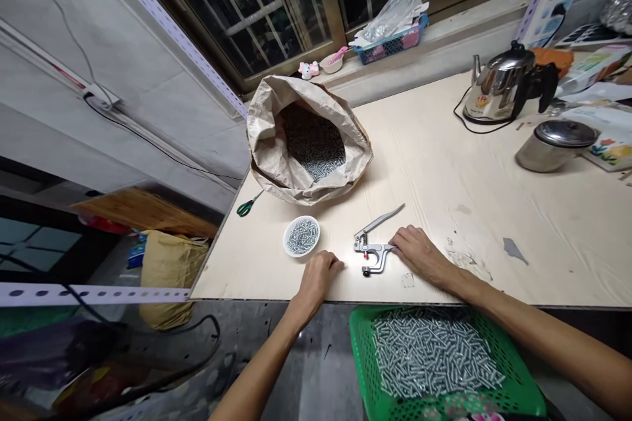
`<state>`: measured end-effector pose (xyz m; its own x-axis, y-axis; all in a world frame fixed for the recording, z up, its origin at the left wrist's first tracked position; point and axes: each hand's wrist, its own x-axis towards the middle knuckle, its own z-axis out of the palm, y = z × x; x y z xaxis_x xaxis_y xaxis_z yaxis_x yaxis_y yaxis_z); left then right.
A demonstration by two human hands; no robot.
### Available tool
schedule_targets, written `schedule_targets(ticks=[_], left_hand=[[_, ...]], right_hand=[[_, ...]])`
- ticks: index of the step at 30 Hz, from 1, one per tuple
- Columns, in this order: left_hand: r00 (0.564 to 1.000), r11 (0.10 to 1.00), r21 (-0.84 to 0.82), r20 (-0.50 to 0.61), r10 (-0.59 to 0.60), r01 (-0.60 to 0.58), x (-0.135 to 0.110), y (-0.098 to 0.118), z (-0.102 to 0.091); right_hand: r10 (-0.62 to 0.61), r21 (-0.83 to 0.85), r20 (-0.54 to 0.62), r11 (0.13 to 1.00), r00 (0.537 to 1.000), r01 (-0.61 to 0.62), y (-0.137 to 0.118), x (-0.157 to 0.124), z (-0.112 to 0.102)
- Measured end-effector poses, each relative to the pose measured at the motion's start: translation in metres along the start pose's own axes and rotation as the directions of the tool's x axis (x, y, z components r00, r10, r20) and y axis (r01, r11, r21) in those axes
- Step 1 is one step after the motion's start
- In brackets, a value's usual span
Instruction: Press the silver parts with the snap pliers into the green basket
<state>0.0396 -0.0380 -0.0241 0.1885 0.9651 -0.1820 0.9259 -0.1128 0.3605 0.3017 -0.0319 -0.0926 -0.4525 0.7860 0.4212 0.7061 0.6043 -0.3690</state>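
My right hand (417, 251) is closed round the end of the lower handle of grey snap-fastener pliers (379, 251), which lie on the table. Their upper handle slants away from the lower one, and the jaws point toward my left side. My left hand (316, 277) rests near the table's front edge with its fingers curled together; whatever they may hold is hidden. Just beyond it stands a small white bowl (302, 237) full of short metal screws. Behind the bowl, a large open paper sack (309, 138) holds a mass of similar small metal pieces.
Green-handled scissors (247, 206) lie partly beside the sack. Below the table edge is a green basket (363, 368) of metal screws. A kettle (503, 85) and a lidded metal canister (555, 145) stand at the right. A blue basket (390, 43) sits on the sill.
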Motion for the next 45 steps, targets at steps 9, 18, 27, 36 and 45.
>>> schedule_targets(ticks=[9, 18, 27, 36, 45], left_hand=[[0.998, 0.997, -0.049, 0.033, -0.054, 0.056, 0.004, -0.003, 0.003], [0.992, 0.932, 0.347, -0.031, 0.118, -0.1, -0.01, 0.004, 0.024], [0.971, 0.718, -0.668, 0.029, -0.239, 0.197, -0.01, 0.018, 0.026], [0.971, 0.677, -0.716, 0.006, -0.238, 0.171, -0.018, 0.031, 0.035], [0.969, 0.754, -0.609, 0.126, -0.213, 0.245, -0.005, 0.026, 0.034]], right_hand=[[-0.009, -0.029, -0.005, 1.0, 1.0, 0.008, 0.002, -0.001, 0.002], [-0.042, -0.128, -0.006, 0.991, 0.999, 0.041, 0.001, 0.0, 0.001], [-0.24, -0.307, -0.116, 0.931, 0.964, 0.195, -0.015, 0.003, -0.014], [-0.208, -0.294, -0.085, 0.94, 0.974, 0.175, -0.015, 0.001, -0.013], [-0.209, -0.288, -0.075, 0.941, 0.975, 0.179, -0.016, 0.003, -0.012]])
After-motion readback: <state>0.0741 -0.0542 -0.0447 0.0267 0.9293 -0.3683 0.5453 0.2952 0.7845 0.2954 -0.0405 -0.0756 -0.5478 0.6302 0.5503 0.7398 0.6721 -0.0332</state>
